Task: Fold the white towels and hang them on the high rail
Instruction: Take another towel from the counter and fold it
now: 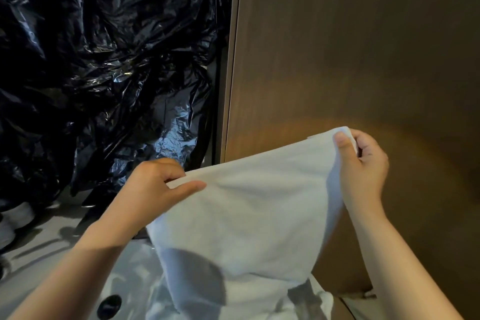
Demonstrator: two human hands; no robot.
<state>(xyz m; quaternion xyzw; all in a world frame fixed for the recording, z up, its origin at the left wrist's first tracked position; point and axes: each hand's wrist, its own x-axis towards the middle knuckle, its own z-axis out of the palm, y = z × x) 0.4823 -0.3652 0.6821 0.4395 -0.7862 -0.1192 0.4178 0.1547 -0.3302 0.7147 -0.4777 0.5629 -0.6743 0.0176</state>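
left hand: pinches white towel top edge, thumb over fingers | right hand: grips opposite upper corner, fingers curled | hands apart, towel spread between

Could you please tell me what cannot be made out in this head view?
High rail: nowhere in the head view.
White cloth towel: lower end cut off by the bottom edge.
Left hand: fingertips hidden behind the towel.
Crumpled black plastic sheeting: covers whatever is behind it.
Small dark round object: too dim to identify.
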